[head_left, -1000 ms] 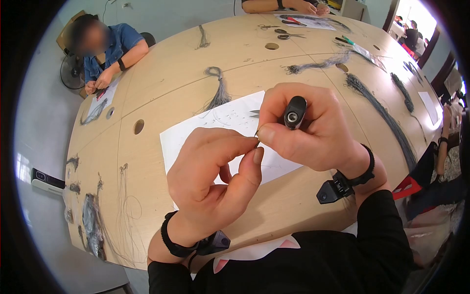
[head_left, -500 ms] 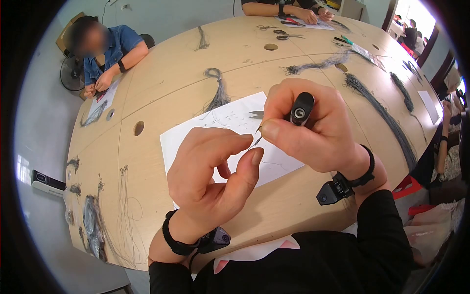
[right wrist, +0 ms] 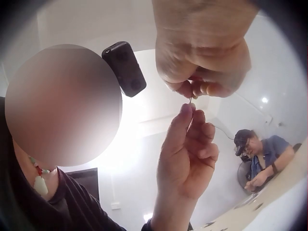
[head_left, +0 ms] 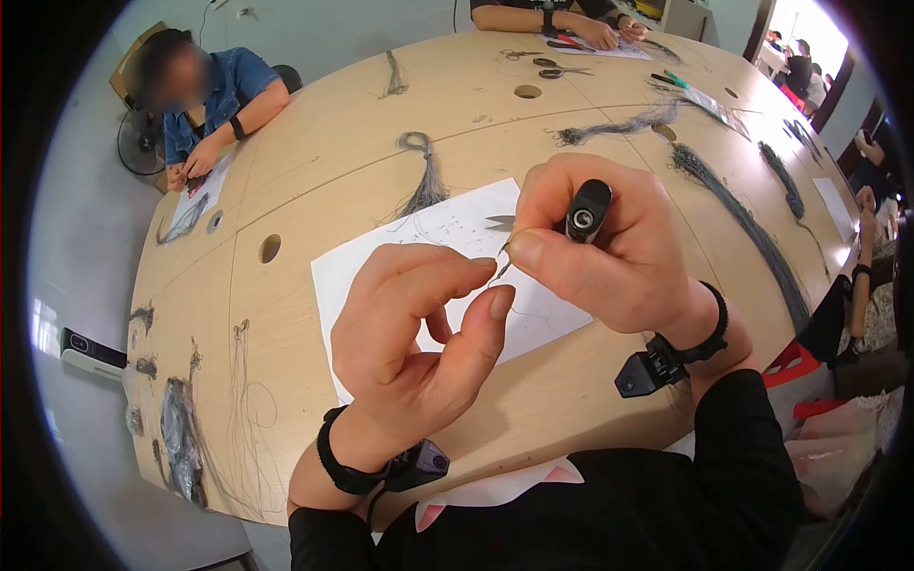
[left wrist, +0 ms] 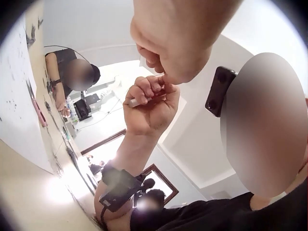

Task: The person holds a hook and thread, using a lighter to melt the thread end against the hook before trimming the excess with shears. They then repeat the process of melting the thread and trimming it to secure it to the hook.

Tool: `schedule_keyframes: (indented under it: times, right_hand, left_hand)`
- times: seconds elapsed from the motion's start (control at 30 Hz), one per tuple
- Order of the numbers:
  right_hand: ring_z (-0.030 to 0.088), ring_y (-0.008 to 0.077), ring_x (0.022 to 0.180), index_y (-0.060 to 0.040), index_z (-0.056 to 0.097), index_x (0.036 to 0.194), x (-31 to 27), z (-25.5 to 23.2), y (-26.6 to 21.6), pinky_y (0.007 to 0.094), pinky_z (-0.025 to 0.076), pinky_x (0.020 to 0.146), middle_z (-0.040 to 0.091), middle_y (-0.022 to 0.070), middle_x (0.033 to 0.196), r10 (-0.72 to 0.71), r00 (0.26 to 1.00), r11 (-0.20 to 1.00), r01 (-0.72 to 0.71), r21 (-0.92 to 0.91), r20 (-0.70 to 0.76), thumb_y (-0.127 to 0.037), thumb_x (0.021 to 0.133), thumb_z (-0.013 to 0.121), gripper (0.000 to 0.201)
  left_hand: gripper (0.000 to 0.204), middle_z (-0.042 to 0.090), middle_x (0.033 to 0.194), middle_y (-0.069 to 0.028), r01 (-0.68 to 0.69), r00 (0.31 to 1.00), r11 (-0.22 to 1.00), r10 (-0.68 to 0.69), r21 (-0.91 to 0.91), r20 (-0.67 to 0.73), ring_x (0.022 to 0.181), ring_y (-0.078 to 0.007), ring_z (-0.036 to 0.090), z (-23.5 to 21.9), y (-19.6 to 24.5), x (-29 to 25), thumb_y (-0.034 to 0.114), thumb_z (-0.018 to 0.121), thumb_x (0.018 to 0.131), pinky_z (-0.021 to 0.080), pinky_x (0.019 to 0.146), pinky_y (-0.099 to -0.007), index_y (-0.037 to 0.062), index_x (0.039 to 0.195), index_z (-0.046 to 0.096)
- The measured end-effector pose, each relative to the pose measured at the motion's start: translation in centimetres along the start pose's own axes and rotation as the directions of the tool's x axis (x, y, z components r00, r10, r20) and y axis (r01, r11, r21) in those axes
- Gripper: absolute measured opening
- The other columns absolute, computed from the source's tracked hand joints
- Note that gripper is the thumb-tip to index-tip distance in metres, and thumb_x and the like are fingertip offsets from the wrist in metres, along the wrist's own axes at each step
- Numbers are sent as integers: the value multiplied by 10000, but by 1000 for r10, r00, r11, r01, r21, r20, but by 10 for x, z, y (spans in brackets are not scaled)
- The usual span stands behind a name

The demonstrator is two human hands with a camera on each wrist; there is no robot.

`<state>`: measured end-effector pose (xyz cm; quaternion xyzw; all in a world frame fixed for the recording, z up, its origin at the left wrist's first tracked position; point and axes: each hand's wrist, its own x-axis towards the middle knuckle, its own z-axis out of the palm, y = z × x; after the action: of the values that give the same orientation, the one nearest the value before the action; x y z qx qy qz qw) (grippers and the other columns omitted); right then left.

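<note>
In the head view my right hand (head_left: 600, 247) grips a black cylindrical tool (head_left: 587, 211) with a round metal socket in its end. Its thumb and forefinger also pinch a small dark hook (head_left: 506, 251) with fine line on it. My left hand (head_left: 409, 324) is just to the left, thumb and forefinger bent around the fine line (head_left: 492, 283) below the hook. From the right wrist view, the left thumb and fingertips come together right under the right fingers. A white sheet (head_left: 352, 262) with handwriting lies beneath both hands, and scissor blades (head_left: 499, 223) stick out behind the right hand.
Bundles of grey line (head_left: 424, 186) lie on the round wooden table (head_left: 314, 171), with a long one (head_left: 743, 224) at right. Black-handled scissors (head_left: 562, 69) lie farther back. Left are loose strands (head_left: 249, 409) and a plastic bag (head_left: 179, 438). Other people sit around the table.
The left thumb and forefinger have parted a little, baring the hook's lower part and the line. My right hand has shifted slightly right with the tool.
</note>
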<state>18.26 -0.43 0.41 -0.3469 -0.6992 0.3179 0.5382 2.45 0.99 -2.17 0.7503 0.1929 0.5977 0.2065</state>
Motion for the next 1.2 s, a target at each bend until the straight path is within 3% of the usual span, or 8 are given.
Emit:
schedule_keyframes:
  times: [0.4, 0.57, 0.8, 0.87, 1.0, 1.07, 1.13, 1.2]
  right_hand:
    - [401, 18, 490, -14, 551, 726, 0, 2, 3, 167, 325, 431, 475, -23, 555, 51, 999, 994, -52, 101, 13, -101, 692, 587, 100]
    - [404, 26, 493, -29, 554, 742, 0, 2, 5, 170, 330, 445, 484, -17, 581, -31, 998, 1000, 30, 8, 58, -99, 689, 590, 94]
    - [458, 42, 583, -1, 545, 754, 3, -2, 0, 177, 356, 518, 531, 15, 673, 36, 993, 998, -30, -46, 117, 12, 665, 545, 90]
    - [413, 34, 499, -26, 553, 764, 4, 4, 5, 174, 333, 445, 516, 3, 616, 51, 999, 999, -51, 10, 19, -130, 686, 622, 147]
    - [418, 25, 488, -18, 559, 786, 8, 7, 12, 172, 334, 438, 540, 11, 607, 59, 994, 998, -62, 22, 95, -125, 691, 624, 157]
    - [532, 84, 566, 22, 563, 799, 9, 9, 13, 198, 443, 581, 557, 43, 626, 210, 960, 976, -216, 10, 185, -32, 709, 592, 109]
    - [563, 106, 598, 26, 565, 786, 9, 9, 11, 202, 442, 547, 578, 63, 665, 213, 959, 977, -214, -11, 188, -19, 714, 579, 86]
    - [558, 103, 589, 20, 568, 777, 13, 2, 14, 198, 433, 516, 577, 63, 666, 136, 986, 989, -130, -65, 93, -21, 711, 584, 80]
  left_hand:
    - [46, 538, 657, -35, 201, 980, 964, -200, -175, 20, 549, -73, 444, -1, -2, -1, -16, 583, 688, 299, 398, -165, 9, 711, 552]
    - [40, 535, 660, -32, 214, 977, 961, -208, -173, 53, 552, -75, 442, -2, 0, 0, -15, 581, 695, 300, 407, -169, 6, 711, 550]
    - [39, 533, 689, -42, 282, 959, 936, -270, -213, 84, 586, -81, 454, -7, 3, 1, -20, 568, 711, 327, 460, -176, -2, 742, 553]
    - [44, 536, 726, -47, 343, 939, 913, -330, -222, 96, 608, -81, 461, -8, 4, 1, -20, 559, 721, 340, 485, -177, -4, 762, 553]
    - [90, 510, 882, -60, 352, 930, 798, -358, -490, 84, 773, -93, 468, -8, -3, 2, 5, 516, 774, 380, 644, -199, -6, 862, 534]
    - [112, 512, 872, -59, 428, 863, 665, -502, -611, 58, 814, -94, 457, -4, -4, 4, 29, 514, 783, 370, 704, -218, 7, 892, 530]
    - [127, 525, 901, -47, 445, 830, 625, -557, -642, 33, 842, -105, 469, -4, -5, 8, 104, 499, 811, 361, 739, -236, 33, 914, 521]
    - [155, 537, 937, -37, 407, 730, 398, -683, -822, 31, 868, -131, 488, -12, -10, 19, 177, 478, 831, 384, 726, -242, 62, 930, 506]
